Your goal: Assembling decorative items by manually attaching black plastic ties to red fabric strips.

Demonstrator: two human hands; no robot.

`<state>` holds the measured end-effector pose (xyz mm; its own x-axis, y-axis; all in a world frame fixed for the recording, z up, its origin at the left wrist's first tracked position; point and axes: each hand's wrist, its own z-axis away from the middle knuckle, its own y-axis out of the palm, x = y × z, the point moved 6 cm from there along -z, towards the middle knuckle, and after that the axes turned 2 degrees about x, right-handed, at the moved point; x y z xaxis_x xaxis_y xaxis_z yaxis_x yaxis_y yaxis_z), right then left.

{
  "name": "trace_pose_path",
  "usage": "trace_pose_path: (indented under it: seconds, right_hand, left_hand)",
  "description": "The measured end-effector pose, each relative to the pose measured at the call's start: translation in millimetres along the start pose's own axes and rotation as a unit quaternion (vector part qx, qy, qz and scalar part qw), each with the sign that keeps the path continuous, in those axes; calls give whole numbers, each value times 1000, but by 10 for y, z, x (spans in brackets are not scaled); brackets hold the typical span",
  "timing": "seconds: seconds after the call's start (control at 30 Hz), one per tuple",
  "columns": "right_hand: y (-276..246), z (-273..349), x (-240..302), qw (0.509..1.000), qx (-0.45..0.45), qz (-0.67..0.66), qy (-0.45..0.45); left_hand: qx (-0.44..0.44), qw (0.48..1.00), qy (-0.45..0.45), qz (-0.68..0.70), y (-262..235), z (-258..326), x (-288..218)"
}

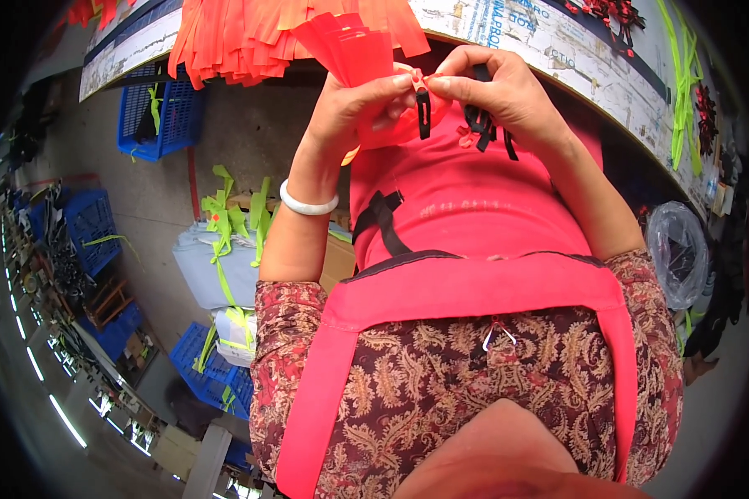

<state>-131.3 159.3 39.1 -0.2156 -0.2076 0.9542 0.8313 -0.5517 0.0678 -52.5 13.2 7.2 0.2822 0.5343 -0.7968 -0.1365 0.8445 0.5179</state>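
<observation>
Both my hands are raised in front of the pink apron (466, 200), fingertips almost meeting. My left hand (354, 108) is closed around a fanned bundle of orange-red fabric strips (354, 54); its thumb and index finger pinch the end of one strip. At that pinch hangs a small black loop with a red end (424, 115). My right hand (512, 96) is closed, its thumb and index finger pressed at the same spot. Several more black-and-red loops (478, 129) dangle from under its fingers. How strip and loop join is too small to tell.
A heap of orange-red strips (233, 41) hangs over the edge of the worktable (558, 58). On the table's right lie black-and-red loops (607, 18) and yellow-green strips (682, 91). A blue basket (160, 125) stands below at left, and a clear plastic bag (677, 247) at right.
</observation>
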Motion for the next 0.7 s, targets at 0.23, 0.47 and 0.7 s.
trace_pose_path:
  seconds: [0.23,0.47,0.7]
  right_hand:
    - [12,-15,-40,1000,8,8,0]
    - [48,-28,-82,999,21,-24,23]
    - [59,-89,-117,993,82,-79,39]
  left_hand:
    - [1,1000,-18,2,20,7,39]
    - [-10,999,-11,-30,-42,-7,43]
    - [34,998,-44,1,21,6,42]
